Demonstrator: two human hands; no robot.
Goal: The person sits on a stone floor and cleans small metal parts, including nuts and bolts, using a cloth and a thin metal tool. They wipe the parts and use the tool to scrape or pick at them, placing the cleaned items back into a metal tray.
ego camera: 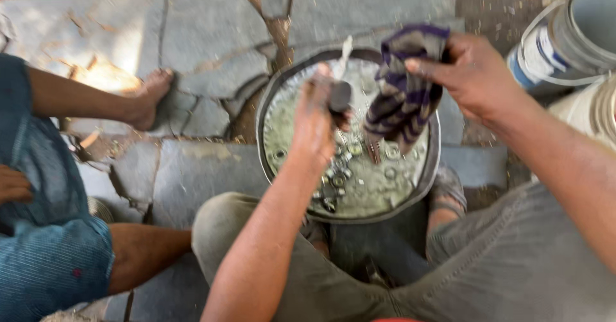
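Gripping a small dark metal part (340, 95) above the basin (269, 104), left hand (314, 120) is clenched; part judged rigid, wet, slippery. Right hand (471, 72) pinches a limp striped cloth (404, 91) by its top edge.

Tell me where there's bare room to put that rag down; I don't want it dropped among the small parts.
Bare stone slab lies beyond the pan, past the other person's foot. Another slab sits left of the pan by the knee. Crowded: the pan's wet parts and the buckets at right. The right hand holds the rag.
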